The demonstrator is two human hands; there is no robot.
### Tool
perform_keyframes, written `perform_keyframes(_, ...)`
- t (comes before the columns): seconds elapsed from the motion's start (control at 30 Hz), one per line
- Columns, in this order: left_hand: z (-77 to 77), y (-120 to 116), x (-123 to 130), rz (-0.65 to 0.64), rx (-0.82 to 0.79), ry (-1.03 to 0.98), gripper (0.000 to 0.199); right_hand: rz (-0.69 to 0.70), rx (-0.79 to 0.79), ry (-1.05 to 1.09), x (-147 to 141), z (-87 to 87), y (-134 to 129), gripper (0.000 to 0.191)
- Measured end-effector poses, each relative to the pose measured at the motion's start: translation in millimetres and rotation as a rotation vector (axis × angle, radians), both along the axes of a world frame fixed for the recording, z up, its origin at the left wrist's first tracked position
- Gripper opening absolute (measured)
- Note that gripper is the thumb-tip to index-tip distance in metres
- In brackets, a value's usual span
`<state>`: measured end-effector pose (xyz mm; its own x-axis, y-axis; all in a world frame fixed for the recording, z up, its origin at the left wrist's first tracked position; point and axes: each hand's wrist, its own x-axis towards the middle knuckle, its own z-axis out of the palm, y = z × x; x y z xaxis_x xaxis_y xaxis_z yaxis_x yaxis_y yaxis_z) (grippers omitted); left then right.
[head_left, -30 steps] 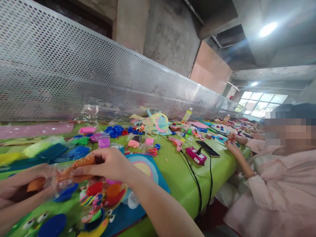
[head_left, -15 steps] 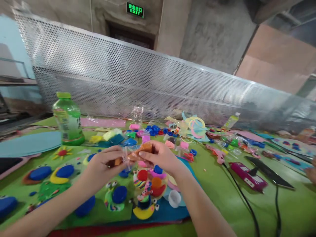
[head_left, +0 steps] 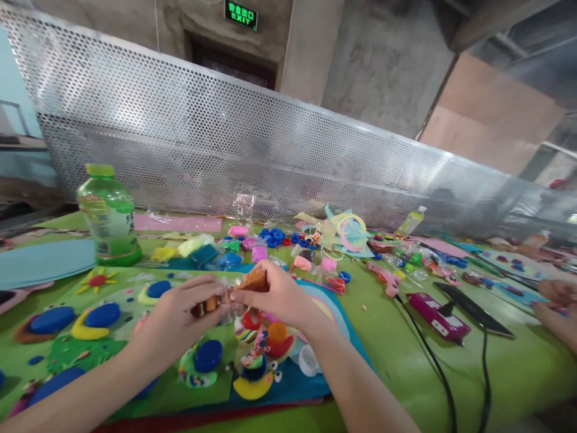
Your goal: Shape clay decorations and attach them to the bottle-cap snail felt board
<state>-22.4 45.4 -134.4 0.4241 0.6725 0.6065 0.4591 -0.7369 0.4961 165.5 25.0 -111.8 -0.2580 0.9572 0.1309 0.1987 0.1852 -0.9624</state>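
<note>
Both hands are closed on a lump of orange-brown modelling clay (head_left: 253,280) in a crinkled clear plastic wrapper (head_left: 229,299). My left hand (head_left: 187,304) grips its left end. At its right end, my right hand (head_left: 277,293) pinches the clay between thumb and fingers. Below them lies a green craft sheet (head_left: 198,402) with clay snails whose shells look like bottle caps. Among these are a blue cap (head_left: 208,355), a yellow clay snail body (head_left: 252,388) and an orange cap (head_left: 276,332). A white cap (head_left: 309,361) lies by my right forearm.
A green drink bottle (head_left: 109,216) stands at the back left. Wrapped clay packs, blue caps (head_left: 271,236) and paper strips (head_left: 349,231) lie behind my hands. On the right are a pink glue gun (head_left: 386,279), a magenta power strip (head_left: 438,317) with cables, and another person's hand (head_left: 559,307).
The view has shifted slightly to the right. More of the clay's right end is lifted and tilted up in my right hand. The other person's hands show more at the right edge.
</note>
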Motion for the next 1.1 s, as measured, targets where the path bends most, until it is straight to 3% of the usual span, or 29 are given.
perform_keyframes(0.2, -0.5, -3, 1, -0.009, 0.149, -0.019, 0.019, 0.093, -0.073, 0.081, 4, 3.8, -1, 0.049)
perform_keyframes(0.3, 9.7, -10, 2, -0.004, 0.291, -0.111, 0.012, 0.150, -0.096, 0.193, 5, 10.6, -5, 0.046)
perform_keyframes(0.37, 18.4, -16, 3, -0.001, 0.292, -0.210, 0.009, 0.157, -0.059, 0.248, 6, 13.7, -5, 0.041)
perform_keyframes(0.4, 21.9, -18, 3, -0.022, 0.191, -0.281, 0.009, 0.141, -0.032, 0.270, 7, 14.3, -4, 0.038)
perform_keyframes(0.53, 25.2, -16, 4, -0.173, -0.482, -0.562, 0.019, -0.003, 0.055, 0.408, 12, 11.9, 7, 0.035)
perform_keyframes(0.7, 20.5, -7, 3, -0.233, -0.805, -0.654, 0.036, -0.018, 0.042, 0.531, 13, 8.5, 12, 0.035)
perform_keyframes(0.8, 22.2, -8, 4, -0.273, -0.897, -0.701, 0.039, -0.016, 0.039, 0.545, 12, 10.1, 10, 0.035)
perform_keyframes(1.0, 27.7, -6, 6, -0.247, -0.845, -0.918, 0.020, -0.240, 0.109, 0.731, 17, 17.5, 13, 0.036)
perform_keyframes(1.1, 27.8, -3, 6, -0.289, -0.843, -0.973, 0.021, -0.257, 0.067, 0.748, 19, 19.0, 14, 0.036)
